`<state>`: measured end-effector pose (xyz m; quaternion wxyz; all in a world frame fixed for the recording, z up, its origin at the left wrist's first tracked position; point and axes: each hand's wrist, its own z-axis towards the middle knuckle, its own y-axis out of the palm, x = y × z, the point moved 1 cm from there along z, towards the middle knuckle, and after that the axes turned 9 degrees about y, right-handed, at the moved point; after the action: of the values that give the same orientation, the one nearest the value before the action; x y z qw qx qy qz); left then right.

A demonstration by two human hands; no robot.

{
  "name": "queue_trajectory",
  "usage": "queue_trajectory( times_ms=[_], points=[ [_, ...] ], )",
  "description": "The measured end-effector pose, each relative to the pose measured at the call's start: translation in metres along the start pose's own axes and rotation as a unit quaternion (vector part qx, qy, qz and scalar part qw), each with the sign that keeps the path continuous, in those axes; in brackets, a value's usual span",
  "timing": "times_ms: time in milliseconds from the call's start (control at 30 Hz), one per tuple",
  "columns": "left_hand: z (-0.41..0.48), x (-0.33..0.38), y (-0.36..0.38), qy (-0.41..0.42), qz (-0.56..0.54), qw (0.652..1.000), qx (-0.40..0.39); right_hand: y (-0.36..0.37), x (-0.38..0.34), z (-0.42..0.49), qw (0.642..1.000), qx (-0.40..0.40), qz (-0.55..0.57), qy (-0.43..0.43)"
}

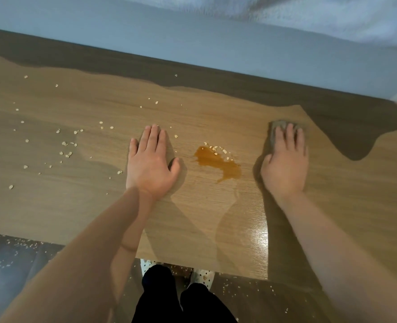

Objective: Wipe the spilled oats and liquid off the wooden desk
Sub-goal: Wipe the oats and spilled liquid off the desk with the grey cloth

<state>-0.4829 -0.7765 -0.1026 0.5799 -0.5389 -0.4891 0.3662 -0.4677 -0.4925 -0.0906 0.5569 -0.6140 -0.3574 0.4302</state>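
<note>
Your left hand [149, 163] flat on desk [216, 229]; liquid puddle [218, 164] between it and your right hand [284, 164], which covers cloth [277, 127]. Oats [65, 145] scattered left.

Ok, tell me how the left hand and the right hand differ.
The left hand lies bare on the desk; the right hand presses a grey cloth. The left hand is left of the brown puddle, near the scattered oats; the right hand is right of it. Both are flat, fingers straight.
</note>
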Motion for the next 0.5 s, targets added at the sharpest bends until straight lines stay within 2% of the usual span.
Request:
queue_trajectory(
  times_ms=[133, 167, 233, 300, 333, 433, 500],
  points=[
    [0.001, 0.001, -0.001, 0.002, 0.006, 1.0, -0.012, -0.007, 0.006, -0.012, 0.989, -0.074, -0.061, -0.108],
    [0.001, 0.001, -0.002, -0.001, 0.009, 1.0, -0.014, -0.01, 0.012, 0.001, 0.989, -0.077, -0.068, -0.107],
    [0.001, 0.001, -0.002, -0.002, 0.012, 1.0, -0.018, -0.012, 0.017, 0.023, 0.995, -0.072, -0.046, -0.048],
    [0.001, 0.001, -0.002, -0.003, 0.016, 1.0, -0.021, -0.008, 0.007, 0.021, 0.998, -0.057, -0.008, 0.011],
    [0.001, 0.001, -0.002, -0.004, 0.015, 1.0, -0.021, -0.005, 0.0, 0.01, 0.999, -0.043, -0.002, 0.014],
    [0.001, 0.001, -0.003, -0.004, 0.007, 1.0, -0.021, -0.001, -0.005, -0.034, 0.996, -0.043, -0.024, -0.077],
    [0.002, 0.001, -0.004, -0.005, 0.006, 1.0, -0.024, -0.002, 0.001, -0.047, 0.992, -0.061, -0.04, -0.098]
  ],
)
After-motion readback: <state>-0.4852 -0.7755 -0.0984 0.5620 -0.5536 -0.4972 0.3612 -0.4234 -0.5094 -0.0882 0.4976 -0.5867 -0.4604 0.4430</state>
